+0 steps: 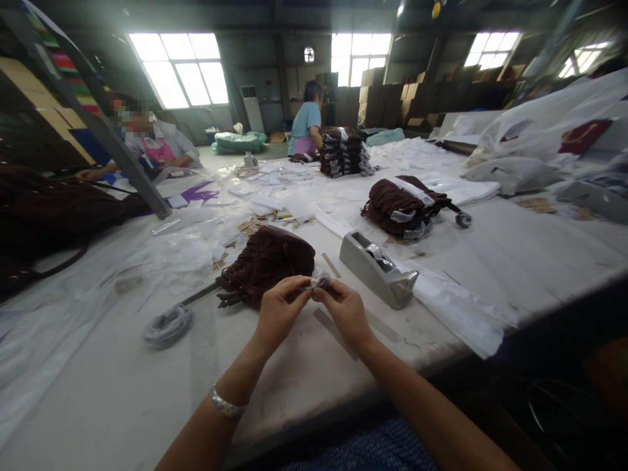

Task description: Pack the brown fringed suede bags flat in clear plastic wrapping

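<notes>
The left hand [279, 307] and right hand [345, 313] pinch the small shiny bundle [321, 278] between their fingertips [300, 282], with the brown bag [277, 258] just past them and the tape holder [375, 269] to their right, so a snug, soft hold should keep it neat without squashing it.

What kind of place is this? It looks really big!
Probably a factory or packing workshop. There are what look like brown bags on a big worktable with a tape dispenser, cardboard boxes piled up at the back, and other people around the worktable.
</notes>
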A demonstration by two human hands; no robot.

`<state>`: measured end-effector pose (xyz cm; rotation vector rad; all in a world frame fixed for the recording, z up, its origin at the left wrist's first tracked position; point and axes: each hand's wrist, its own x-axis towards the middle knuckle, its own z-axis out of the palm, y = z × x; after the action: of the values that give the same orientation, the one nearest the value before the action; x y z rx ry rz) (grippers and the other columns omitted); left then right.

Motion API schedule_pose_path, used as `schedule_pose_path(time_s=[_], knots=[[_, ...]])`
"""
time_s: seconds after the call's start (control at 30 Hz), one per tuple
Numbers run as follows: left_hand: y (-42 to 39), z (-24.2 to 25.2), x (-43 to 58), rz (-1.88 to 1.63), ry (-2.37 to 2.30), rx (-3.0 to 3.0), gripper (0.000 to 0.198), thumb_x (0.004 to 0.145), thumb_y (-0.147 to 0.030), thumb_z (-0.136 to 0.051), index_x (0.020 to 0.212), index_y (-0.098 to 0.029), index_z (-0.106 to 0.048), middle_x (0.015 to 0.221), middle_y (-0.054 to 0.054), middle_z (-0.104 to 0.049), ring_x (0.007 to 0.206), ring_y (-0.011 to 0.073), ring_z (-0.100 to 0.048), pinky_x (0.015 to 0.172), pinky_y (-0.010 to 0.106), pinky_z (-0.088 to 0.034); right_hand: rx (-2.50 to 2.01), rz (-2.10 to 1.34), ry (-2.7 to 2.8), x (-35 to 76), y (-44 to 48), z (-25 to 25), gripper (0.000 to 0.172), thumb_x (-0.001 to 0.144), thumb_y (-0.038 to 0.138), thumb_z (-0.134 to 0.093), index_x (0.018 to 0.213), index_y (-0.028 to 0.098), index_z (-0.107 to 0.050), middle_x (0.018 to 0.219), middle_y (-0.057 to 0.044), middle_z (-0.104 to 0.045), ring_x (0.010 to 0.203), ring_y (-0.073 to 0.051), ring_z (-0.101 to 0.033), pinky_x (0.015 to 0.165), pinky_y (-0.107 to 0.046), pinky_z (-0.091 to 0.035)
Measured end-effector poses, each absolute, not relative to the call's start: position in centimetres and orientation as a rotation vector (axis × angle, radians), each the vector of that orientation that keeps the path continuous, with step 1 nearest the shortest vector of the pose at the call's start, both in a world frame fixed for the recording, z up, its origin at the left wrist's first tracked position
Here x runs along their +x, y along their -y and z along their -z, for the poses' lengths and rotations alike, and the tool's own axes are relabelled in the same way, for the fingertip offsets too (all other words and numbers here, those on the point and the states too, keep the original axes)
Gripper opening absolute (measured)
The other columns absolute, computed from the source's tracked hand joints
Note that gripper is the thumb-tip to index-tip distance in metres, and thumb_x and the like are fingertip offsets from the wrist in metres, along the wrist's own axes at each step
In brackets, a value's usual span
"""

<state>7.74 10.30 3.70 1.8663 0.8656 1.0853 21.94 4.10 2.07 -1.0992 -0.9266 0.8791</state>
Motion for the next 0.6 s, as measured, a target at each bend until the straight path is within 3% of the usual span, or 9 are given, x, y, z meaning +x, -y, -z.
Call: schedule_pose_path(time_s=[0.17, 0.23, 0.37, 0.6], knots=[[-10.0, -3.6, 8.1, -1.085, -0.842, 2.005, 0.013, 0.084, -0.031, -0.069, 0.092, -0.021, -0.073, 0.096, 0.004, -0.071, 0.086, 0.0180, -0.067, 0.077, 0.028, -0.052, -1.139, -0.839, 0.834, 21.8, -4.0, -1.6, 0.022, 0.077, 0.033, -0.075, 0.094, 0.019, -0.077, 0.091, -0.003, -0.075, 0.087, -0.020, -0.066, 0.084, -0.032, -0.050], [-10.0, -3.4, 8.2, -1.094, -0.838, 2.043, 0.014, 0.085, -0.030, -0.067, 0.094, -0.022, -0.073, 0.102, 0.006, -0.069, 0.089, 0.0186, -0.066, 0.076, 0.028, -0.052, -1.072, -0.899, 0.759, 21.5, -4.1, -1.1, 0.025, 0.077, 0.035, -0.075, 0.097, 0.021, -0.077, 0.095, -0.002, -0.075, 0.090, -0.019, -0.066, 0.087, -0.032, -0.050], [-10.4, -2.7, 8.1, -1.093, -0.810, 2.071, 0.022, 0.086, -0.029, -0.066, 0.106, -0.023, -0.072, 0.118, 0.008, -0.067, 0.109, 0.0227, -0.061, 0.089, 0.034, -0.051, -0.922, -1.043, 0.583, 20.8, -4.2, -0.4, 0.027, 0.073, 0.038, -0.079, 0.094, 0.021, -0.077, 0.094, -0.003, -0.075, 0.087, -0.018, -0.067, 0.089, -0.033, -0.050], [-11.1, -2.2, 7.4, -1.017, -0.798, 2.080, 0.030, 0.087, -0.033, -0.065, 0.115, -0.024, -0.071, 0.108, 0.008, -0.071, 0.104, 0.0220, -0.062, 0.096, 0.038, -0.049, -0.876, -1.205, 0.370, 20.1, -4.2, -0.4, 0.030, 0.065, 0.039, -0.085, 0.086, 0.019, -0.077, 0.086, -0.002, -0.074, 0.075, -0.012, -0.066, 0.083, -0.027, -0.052]])
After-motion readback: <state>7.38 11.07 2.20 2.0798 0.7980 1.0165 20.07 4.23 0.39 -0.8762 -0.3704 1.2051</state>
